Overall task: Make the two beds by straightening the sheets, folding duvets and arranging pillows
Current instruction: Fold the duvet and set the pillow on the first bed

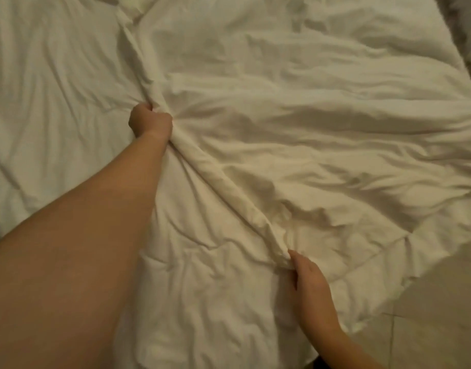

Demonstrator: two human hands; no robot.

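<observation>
Bed (42, 102): duvet (295, 134) ridge between hands (151, 121) (310, 282)

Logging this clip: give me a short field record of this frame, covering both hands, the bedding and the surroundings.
left hand: fist gripping the far end of a bunched ridge in the duvet
right hand: pinches the near end of the same ridge
duvet: white, heavily wrinkled, not yet folded
floor: pale tiles, lower right
</observation>
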